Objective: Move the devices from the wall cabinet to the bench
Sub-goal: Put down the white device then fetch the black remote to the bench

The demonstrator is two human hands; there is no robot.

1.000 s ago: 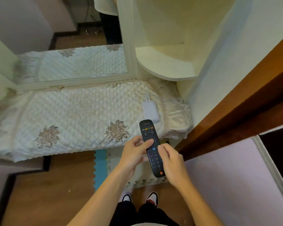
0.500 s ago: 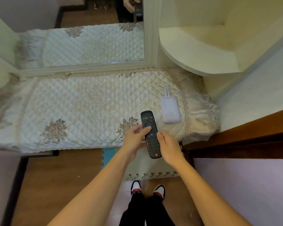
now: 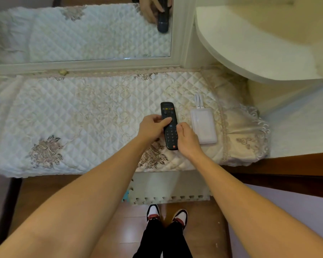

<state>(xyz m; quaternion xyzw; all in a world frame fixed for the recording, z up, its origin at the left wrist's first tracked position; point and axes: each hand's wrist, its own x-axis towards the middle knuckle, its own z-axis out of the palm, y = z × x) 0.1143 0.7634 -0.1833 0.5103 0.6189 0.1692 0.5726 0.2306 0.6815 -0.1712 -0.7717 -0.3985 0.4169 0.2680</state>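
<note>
A black remote control [image 3: 169, 134] lies lengthwise over the right part of the quilted bench cover [image 3: 82, 123], low over or on it; contact is unclear. My left hand [image 3: 153, 127] grips its left edge, thumb on the buttons. My right hand [image 3: 187, 139] holds its right edge near the lower end. Just right of the remote, a white power bank [image 3: 203, 125] with a short white cable lies flat on the bench. The rounded cream cabinet shelf [image 3: 250, 45] juts out above the bench's right end.
A framed mirror [image 3: 93, 34] stands behind the bench and reflects the hand and remote. A foam puzzle mat [image 3: 168, 190] lies on the wooden floor below the bench edge. My shoes [image 3: 166, 216] stand on the floor. A brown wooden edge runs at right.
Both hands carried the remote forward from over the floor to over the bench, beside the power bank. The camera tilted down and closer to the bench.
</note>
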